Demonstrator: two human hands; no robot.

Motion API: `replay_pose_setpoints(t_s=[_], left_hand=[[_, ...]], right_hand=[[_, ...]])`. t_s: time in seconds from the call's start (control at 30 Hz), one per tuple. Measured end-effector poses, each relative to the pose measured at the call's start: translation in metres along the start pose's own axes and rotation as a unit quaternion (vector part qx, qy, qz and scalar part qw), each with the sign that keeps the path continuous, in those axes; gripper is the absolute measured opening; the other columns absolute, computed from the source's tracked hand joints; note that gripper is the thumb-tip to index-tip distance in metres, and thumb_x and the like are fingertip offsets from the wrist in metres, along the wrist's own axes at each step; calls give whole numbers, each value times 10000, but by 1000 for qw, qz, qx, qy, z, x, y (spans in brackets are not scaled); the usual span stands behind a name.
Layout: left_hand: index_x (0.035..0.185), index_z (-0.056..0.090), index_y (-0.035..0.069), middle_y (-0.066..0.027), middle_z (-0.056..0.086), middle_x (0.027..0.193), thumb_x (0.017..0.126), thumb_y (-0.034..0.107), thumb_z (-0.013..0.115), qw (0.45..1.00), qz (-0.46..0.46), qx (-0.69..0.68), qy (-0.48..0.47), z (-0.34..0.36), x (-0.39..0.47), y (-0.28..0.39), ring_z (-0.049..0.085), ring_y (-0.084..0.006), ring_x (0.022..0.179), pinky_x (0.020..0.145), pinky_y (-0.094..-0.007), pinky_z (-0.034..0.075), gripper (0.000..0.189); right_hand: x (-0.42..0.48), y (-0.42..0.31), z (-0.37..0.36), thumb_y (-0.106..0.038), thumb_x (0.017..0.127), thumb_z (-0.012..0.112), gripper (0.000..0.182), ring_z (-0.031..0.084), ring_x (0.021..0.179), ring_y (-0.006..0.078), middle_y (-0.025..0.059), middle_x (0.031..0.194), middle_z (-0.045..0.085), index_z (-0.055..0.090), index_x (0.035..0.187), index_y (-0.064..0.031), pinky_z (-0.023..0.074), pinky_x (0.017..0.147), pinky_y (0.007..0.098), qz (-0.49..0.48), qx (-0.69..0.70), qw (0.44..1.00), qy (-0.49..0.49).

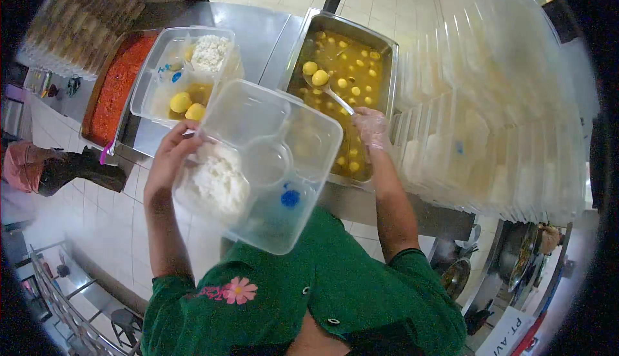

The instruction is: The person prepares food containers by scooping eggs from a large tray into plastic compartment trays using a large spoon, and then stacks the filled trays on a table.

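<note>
My left hand [169, 160] grips the edge of a clear plastic compartment tray [266, 162], tilted in front of my chest. White rice [217, 182] fills one of its compartments, and a blue mark shows in another. My right hand [372, 126], in a clear plastic glove, holds a metal serving spoon [341, 100]. Two yellow eggs [315, 74] rest in the spoon's bowl, over a deep steel pan [394, 85] of yellow curry [333, 51] with several eggs in it. Left of the pan, another clear tray [145, 100] holds rice and two eggs in yellow sauce.
A pan of red food [116, 92] stands at the left of the steel counter [261, 22]. Tall stacks of clear trays rise at the right [474, 129] and the far left [82, 22]. A person [29, 167] is at the left edge. Woks [520, 259] sit lower right.
</note>
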State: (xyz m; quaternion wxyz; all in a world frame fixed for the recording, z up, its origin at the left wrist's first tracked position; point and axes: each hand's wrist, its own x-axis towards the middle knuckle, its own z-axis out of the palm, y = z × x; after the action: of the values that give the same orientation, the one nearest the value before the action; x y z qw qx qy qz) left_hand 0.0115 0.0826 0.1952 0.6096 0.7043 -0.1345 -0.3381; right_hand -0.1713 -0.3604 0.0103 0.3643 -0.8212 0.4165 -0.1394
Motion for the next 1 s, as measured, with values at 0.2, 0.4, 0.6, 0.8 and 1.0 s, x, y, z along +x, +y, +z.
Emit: replay_pose_setpoints(t_s=[0.2, 0.4, 0.6, 0.8, 1.0], left_hand=[[1105, 593, 98, -18, 684, 971, 930, 174, 606, 997, -23, 41, -59, 34, 30, -1, 594, -87, 881, 712, -241, 474, 191], [1047, 579, 74, -41, 687, 930, 948, 180, 603, 987, 77, 64, -123, 56, 74, -42, 609, -104, 844, 699, -255, 491, 147], [1077, 577, 65, -64, 675, 962, 952, 184, 605, 986, 37, 73, -144, 79, 100, -60, 616, -122, 848, 730, -262, 495, 175], [1025, 588, 77, -67, 681, 881, 922, 171, 620, 989, 74, 31, -121, 106, 113, -77, 602, -112, 737, 629, -267, 481, 143], [1094, 583, 66, -74, 690, 913, 944, 153, 607, 987, 107, -3, -117, 109, 109, -75, 600, -95, 751, 628, -241, 470, 176]], right_hand=[[-46, -50, -51, -219, 761, 694, 286, 699, 781, 221, 139, 876, 731, 753, 1005, -84, 538, 757, 336, -11, -12, 999, 27], [-75, -76, -93, -191, 784, 703, 292, 679, 757, 144, 112, 854, 736, 743, 1033, -44, 532, 720, 298, 7, 42, 999, 17], [-109, -108, -122, -165, 819, 697, 300, 674, 762, 134, 92, 855, 736, 723, 1063, 6, 535, 734, 290, 8, 77, 997, -9], [-143, -126, -132, -185, 844, 682, 312, 678, 820, 149, 112, 917, 735, 714, 1098, -6, 537, 755, 301, 22, 27, 999, -36], [-176, -156, -123, -133, 881, 657, 275, 680, 847, 177, 94, 961, 731, 706, 1144, -69, 529, 758, 288, -29, -130, 991, 9]])
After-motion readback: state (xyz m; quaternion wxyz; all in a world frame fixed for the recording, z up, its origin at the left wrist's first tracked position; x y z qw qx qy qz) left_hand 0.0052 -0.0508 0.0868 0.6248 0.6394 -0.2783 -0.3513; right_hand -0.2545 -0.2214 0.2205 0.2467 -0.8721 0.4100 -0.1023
